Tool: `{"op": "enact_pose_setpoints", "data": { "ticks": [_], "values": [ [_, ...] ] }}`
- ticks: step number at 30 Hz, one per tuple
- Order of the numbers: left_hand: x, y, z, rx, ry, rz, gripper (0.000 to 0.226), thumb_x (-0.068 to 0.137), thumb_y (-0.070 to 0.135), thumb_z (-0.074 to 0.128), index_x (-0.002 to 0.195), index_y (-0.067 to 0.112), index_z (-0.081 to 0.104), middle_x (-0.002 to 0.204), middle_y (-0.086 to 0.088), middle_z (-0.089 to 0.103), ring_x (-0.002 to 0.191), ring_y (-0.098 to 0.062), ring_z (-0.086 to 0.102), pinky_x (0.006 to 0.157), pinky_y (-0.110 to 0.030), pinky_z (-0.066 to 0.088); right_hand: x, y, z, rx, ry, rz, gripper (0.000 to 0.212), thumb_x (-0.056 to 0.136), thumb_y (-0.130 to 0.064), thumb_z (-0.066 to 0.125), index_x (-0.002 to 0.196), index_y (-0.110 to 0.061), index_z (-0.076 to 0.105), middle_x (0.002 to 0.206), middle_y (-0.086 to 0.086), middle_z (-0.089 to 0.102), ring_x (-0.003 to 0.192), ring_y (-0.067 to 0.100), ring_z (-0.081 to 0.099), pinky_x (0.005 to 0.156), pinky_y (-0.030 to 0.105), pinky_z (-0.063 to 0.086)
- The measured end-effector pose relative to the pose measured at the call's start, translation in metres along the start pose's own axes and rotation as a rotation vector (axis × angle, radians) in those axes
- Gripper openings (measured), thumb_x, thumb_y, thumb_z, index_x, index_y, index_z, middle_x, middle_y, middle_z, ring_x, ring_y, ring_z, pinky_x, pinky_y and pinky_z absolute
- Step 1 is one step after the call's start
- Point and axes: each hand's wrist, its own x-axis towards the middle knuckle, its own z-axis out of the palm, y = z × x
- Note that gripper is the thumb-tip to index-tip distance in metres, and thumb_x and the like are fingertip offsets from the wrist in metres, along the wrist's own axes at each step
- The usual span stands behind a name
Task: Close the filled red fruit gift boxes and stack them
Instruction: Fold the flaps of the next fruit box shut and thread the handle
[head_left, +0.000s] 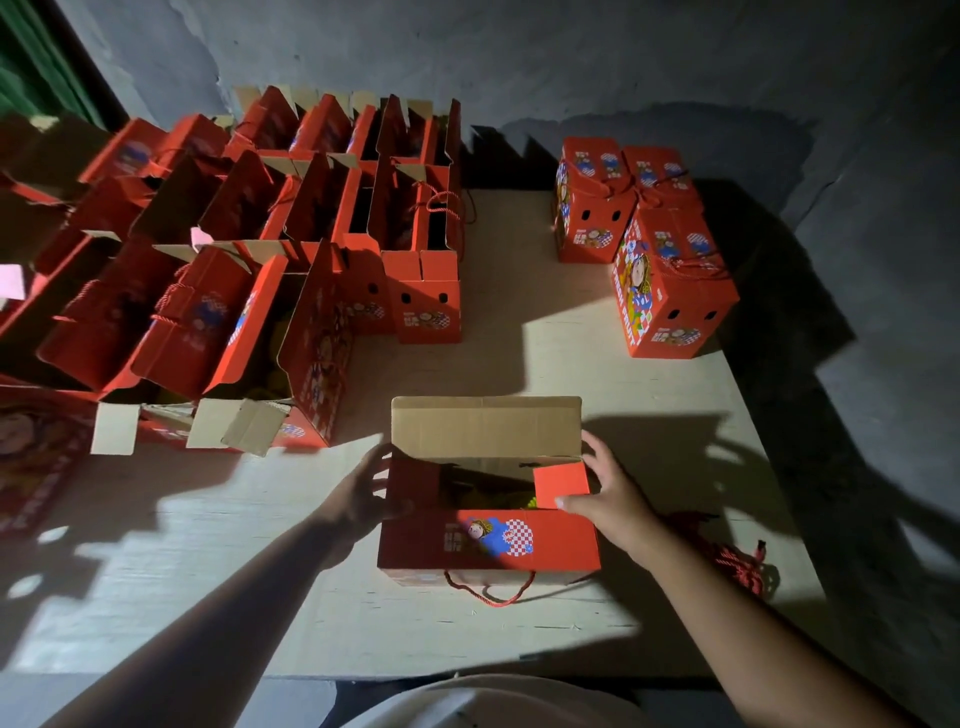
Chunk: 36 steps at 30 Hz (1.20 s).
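Bare desk (524, 332) runs as a wide lane between the crowd of open red gift boxes (291, 234) at the left and the three closed gift boxes (670, 280) at the far right. The open box (488, 525) at the near middle stands apart from both groups, its raised rear flap (485, 426) walling off approach from behind. A loose red cord (737, 564) lies just right of it.

Red gift box (488, 540) of printed cardboard, matt outside, its raised flap (485, 426) showing plain brown corrugated board inside. A twisted red cord handle (491, 592) hangs from it. Pale tabletop (363, 623) looks like bare, faintly grained wood. Wall (571, 62) behind is rough grey plaster.
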Motion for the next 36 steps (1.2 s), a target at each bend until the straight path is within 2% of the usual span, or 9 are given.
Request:
{"op": "enact_pose_setpoints", "data": {
  "ticks": [3,5,8,12,16,20,25,30,36],
  "values": [
    [-0.003,-0.008,0.000,0.231,0.160,0.194,0.075,0.080,-0.002,0.086,0.138,0.033,0.054,0.136,0.006,0.062,0.127,-0.020,0.059,0.087,-0.034,0.061,-0.010,0.005,-0.001,0.013,0.068,-0.078,0.068,0.078,-0.004,0.089,0.124,-0.039,0.053,0.131,-0.008,0.061,0.116,0.012,0.060,0.078,0.017,0.055],
    [-0.007,-0.016,-0.002,0.519,0.231,0.323,0.071,0.076,0.003,0.089,0.135,0.030,0.059,0.139,0.004,0.059,0.130,-0.021,0.057,0.097,-0.039,0.058,-0.021,0.012,0.001,-0.035,0.037,-0.117,0.068,0.072,-0.010,0.094,0.123,-0.035,0.058,0.126,-0.003,0.066,0.101,0.008,0.069,0.074,0.020,0.059],
    [-0.015,-0.025,-0.003,0.726,0.179,0.418,0.083,0.076,0.022,0.093,0.147,0.029,0.050,0.159,0.007,0.041,0.147,-0.014,0.041,0.116,-0.030,0.041,-0.036,0.021,0.002,-0.281,-0.034,-0.248,0.080,0.063,-0.029,0.099,0.129,-0.040,0.055,0.152,-0.013,0.044,0.120,-0.011,0.054,0.092,0.008,0.047],
    [-0.014,-0.019,0.002,0.841,0.079,0.470,0.090,0.077,0.065,0.083,0.145,0.022,0.043,0.160,0.001,0.035,0.143,-0.017,0.041,0.113,-0.029,0.041,-0.034,0.016,0.000,-0.642,0.023,-0.376,0.058,0.079,-0.050,0.085,0.123,-0.041,0.049,0.168,-0.016,0.017,0.145,0.003,0.028,0.110,0.024,0.029],
    [-0.002,0.001,0.021,1.136,0.113,0.456,0.078,0.091,0.067,0.060,0.153,0.029,0.032,0.158,0.000,0.034,0.148,-0.024,0.035,0.111,-0.045,0.043,-0.023,0.001,0.004,-0.843,0.044,-0.465,0.044,0.092,-0.050,0.071,0.126,-0.033,0.049,0.164,-0.009,0.031,0.146,0.017,0.039,0.112,0.033,0.035],
    [0.006,0.015,0.036,1.375,0.037,0.446,0.083,0.097,0.064,0.049,0.162,0.048,0.002,0.145,0.000,0.035,0.136,-0.026,0.037,0.099,-0.048,0.049,-0.016,0.000,0.011,-1.021,0.078,-0.468,0.057,0.099,-0.050,0.061,0.153,-0.042,0.042,0.157,-0.007,0.035,0.138,0.021,0.044,0.111,0.035,0.040],
    [0.004,0.008,0.042,1.437,0.003,0.388,0.085,0.099,0.065,0.040,0.159,0.052,-0.018,0.161,-0.015,0.025,0.149,-0.038,0.025,0.104,-0.053,0.045,-0.011,0.016,0.021,-1.019,-0.023,-0.415,0.064,0.107,-0.043,0.049,0.163,-0.046,0.018,0.165,0.004,0.013,0.145,0.030,0.033,0.115,0.044,0.043],
    [0.005,-0.009,0.049,1.318,0.022,0.369,0.068,0.098,0.080,0.006,0.155,0.057,-0.023,0.175,-0.002,-0.014,0.160,-0.029,-0.018,0.125,-0.064,0.013,-0.018,0.033,0.018,-1.023,-0.058,-0.428,0.072,0.104,-0.065,0.032,0.164,-0.049,-0.005,0.170,-0.007,-0.030,0.158,0.022,-0.026,0.126,0.047,0.018],
    [0.006,-0.012,0.046,1.292,0.031,0.377,0.065,0.103,0.075,0.010,0.156,0.056,-0.023,0.170,0.005,-0.029,0.155,-0.022,-0.032,0.127,-0.059,0.004,-0.020,0.035,0.012,-0.964,-0.106,-0.427,0.100,0.084,-0.089,0.040,0.164,-0.047,-0.004,0.169,-0.007,-0.034,0.156,0.020,-0.033,0.126,0.062,0.019]
  ]
}}
